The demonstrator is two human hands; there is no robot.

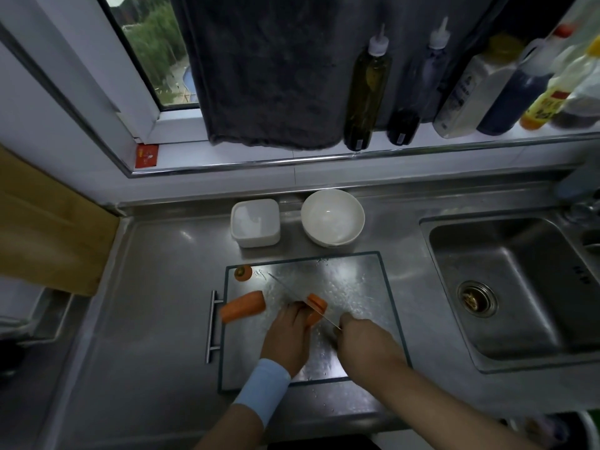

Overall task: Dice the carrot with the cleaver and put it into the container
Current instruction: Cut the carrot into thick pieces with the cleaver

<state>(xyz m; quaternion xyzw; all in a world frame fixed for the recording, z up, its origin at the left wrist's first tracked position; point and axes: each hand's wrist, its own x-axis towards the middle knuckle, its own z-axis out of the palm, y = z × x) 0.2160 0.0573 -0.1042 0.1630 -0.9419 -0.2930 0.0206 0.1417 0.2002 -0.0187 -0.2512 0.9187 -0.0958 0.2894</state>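
We see a desk (156,287) of smooth, dull-sheened metal; our cutting board (350,280) gleams glossy and wet-speckled; the container (256,239) looks matt plastic; the bowl (324,242) glossy; the towel (266,76) rough cloth.

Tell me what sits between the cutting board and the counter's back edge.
The square white container and a round white bowl, side by side on the counter, per the head view.
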